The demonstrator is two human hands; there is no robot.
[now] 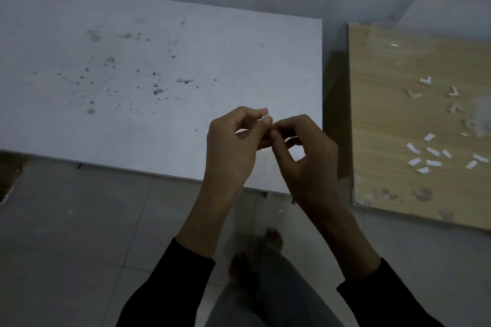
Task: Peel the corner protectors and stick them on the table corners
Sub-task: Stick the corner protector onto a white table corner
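While both hands meet above the near right of the white surface (159, 61) | left hand (233, 146) and right hand (305, 159): fingers curled, pinching one small clear corner protector (268, 115) between them | spare corner protectors (425, 80), peeled backing strips (433, 151): far right, on wooden surface (385, 114)

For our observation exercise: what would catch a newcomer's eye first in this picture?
First, the left hand and right hand meet at centre, both pinching a tiny pale corner protector above the near right part of the stained white table. Next, on the wooden table to the right, white L-shaped protectors lie scattered, with white paper strips nearer the person.
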